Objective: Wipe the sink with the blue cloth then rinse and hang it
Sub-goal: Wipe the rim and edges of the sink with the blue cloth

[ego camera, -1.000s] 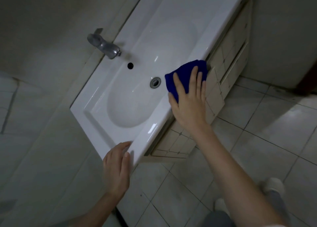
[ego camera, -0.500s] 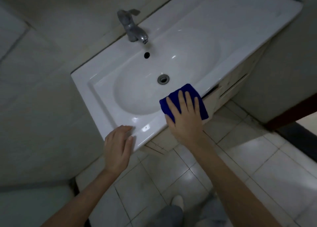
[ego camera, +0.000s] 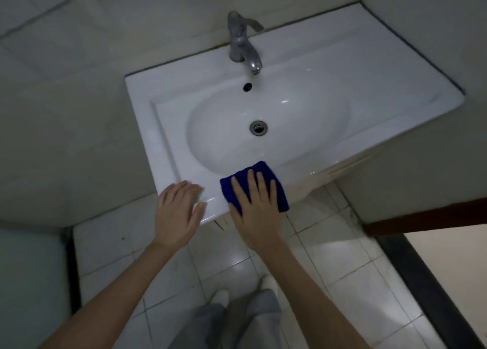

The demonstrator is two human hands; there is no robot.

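Note:
A white ceramic sink (ego camera: 369, 85) sits in a tiled corner, with a metal tap (ego camera: 241, 42) at its back and a round drain (ego camera: 258, 127) in the bowl. The folded blue cloth (ego camera: 263, 170) lies on the sink's front rim. My right hand (ego camera: 254, 211) presses flat on the cloth with straight, spread fingers. My left hand (ego camera: 178, 214) rests flat on the front left corner of the rim, just left of the cloth, holding nothing.
Tiled walls close in on the left and behind the sink. A wall stands to the right, with a dark door threshold (ego camera: 421, 282) at the lower right. White floor tiles (ego camera: 329, 256) lie below, where my legs and shoes (ego camera: 267, 282) show.
The cloth under my right hand has slid along the front rim toward the left corner, closing on my left hand. The view has swung round to face the sink.

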